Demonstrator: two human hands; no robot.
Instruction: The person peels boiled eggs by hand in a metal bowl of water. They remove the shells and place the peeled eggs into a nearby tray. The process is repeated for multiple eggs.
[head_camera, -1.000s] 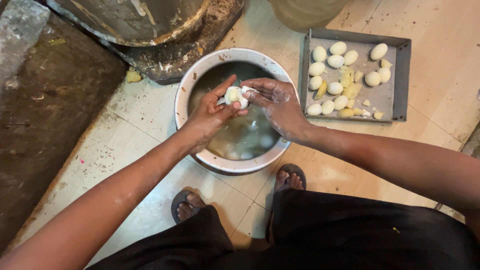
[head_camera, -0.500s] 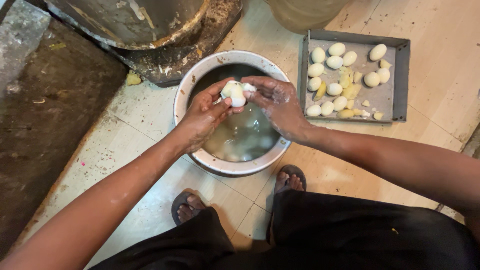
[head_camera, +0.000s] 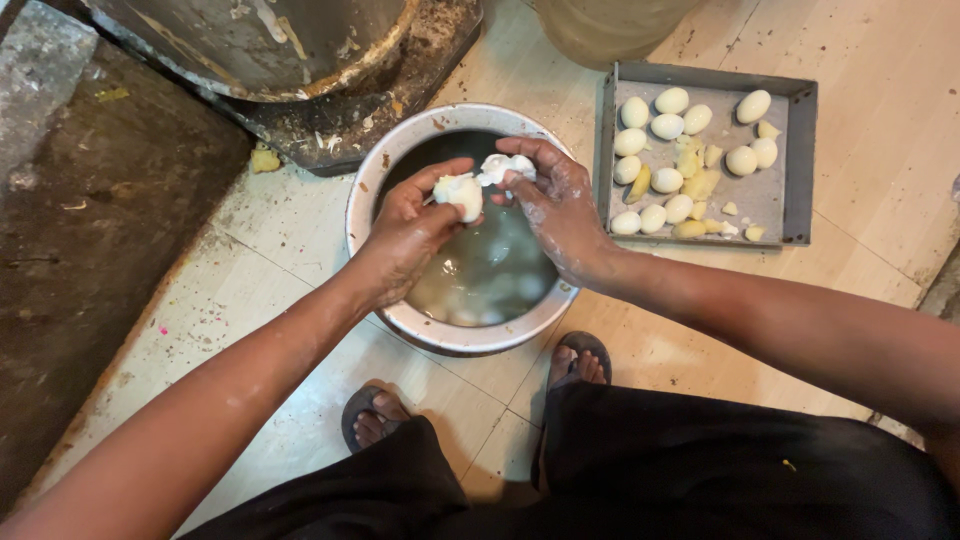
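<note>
Over a round white-rimmed metal pot (head_camera: 385, 180) of cloudy water, my left hand (head_camera: 415, 230) holds a boiled egg (head_camera: 460, 190). My right hand (head_camera: 555, 205) pinches a white piece of shell or egg white (head_camera: 503, 167) just beside the egg. More eggs lie under the water in the pot, blurred. A grey rectangular tray (head_camera: 790, 200) to the right carries several peeled eggs (head_camera: 668, 180) and some yellowish broken bits.
A large dirty metal vessel (head_camera: 270, 45) on a blackened base stands at the top left. A pale container (head_camera: 610, 25) sits at the top edge. My sandalled feet (head_camera: 375, 420) rest on the tiled floor below the pot. A dark rough slab (head_camera: 90, 230) runs along the left.
Both hands stay over the pot. My right fingers have pulled a white piece a little away from the egg, and the egg has turned slightly in my left hand.
</note>
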